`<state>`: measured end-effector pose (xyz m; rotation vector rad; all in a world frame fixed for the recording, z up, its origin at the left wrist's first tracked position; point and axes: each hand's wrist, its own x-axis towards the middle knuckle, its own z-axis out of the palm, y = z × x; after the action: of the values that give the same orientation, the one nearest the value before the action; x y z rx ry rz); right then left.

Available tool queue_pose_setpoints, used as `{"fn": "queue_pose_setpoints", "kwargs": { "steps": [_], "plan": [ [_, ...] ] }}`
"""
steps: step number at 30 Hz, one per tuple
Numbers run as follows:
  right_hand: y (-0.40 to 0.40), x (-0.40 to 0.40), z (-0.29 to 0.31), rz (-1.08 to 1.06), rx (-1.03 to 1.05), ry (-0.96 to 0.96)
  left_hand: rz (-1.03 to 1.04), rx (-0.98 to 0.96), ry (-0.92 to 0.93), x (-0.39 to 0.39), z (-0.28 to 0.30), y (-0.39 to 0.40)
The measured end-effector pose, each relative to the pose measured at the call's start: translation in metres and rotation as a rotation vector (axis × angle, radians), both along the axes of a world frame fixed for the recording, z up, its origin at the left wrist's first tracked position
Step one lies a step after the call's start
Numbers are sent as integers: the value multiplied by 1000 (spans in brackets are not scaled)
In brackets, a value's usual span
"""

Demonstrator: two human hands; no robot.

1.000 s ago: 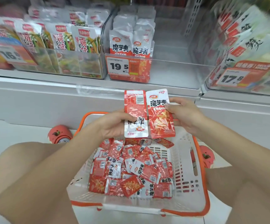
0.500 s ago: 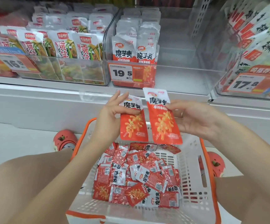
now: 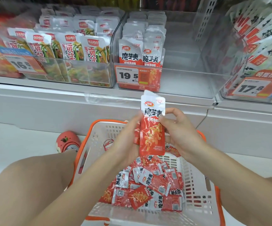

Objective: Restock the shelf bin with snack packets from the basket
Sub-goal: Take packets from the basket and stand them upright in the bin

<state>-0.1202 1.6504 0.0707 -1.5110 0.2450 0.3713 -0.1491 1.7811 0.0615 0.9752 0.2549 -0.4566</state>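
Both hands, left hand [image 3: 128,137] and right hand [image 3: 179,131], pinch stacked packets [image 3: 152,128]; bin [image 3: 189,82] right half bare, basket [image 3: 197,201] pile large.

You see red snack packets [image 3: 152,128] with white tops and black letters. Your basket [image 3: 195,207] is white with an orange rim. The shelf bin [image 3: 189,82] is clear, with a red and white price tag [image 3: 128,75]. Your shoe [image 3: 67,141] is red.
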Motion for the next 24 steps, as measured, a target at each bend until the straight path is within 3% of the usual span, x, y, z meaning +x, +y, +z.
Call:
{"fn": "queue_pose_setpoints", "kwargs": {
  "steps": [2,5,12,17,24],
  "plan": [
    [4,-2,-5,-55,-72,-101,-55,74,-54,-5,-4,-5],
    [5,1,-7,-76,-211,-206,-60,34,-101,-7,-9,-9],
    [-10,16,13,28,-383,-169,-29,267,-193,-1,-13,0],
    [-23,31,27,164,-37,-94,-147,219,-167,0,-10,2],
    [-28,41,43,314,-194,-226,-178,286,-190,21,-4,5]
  ]
}}
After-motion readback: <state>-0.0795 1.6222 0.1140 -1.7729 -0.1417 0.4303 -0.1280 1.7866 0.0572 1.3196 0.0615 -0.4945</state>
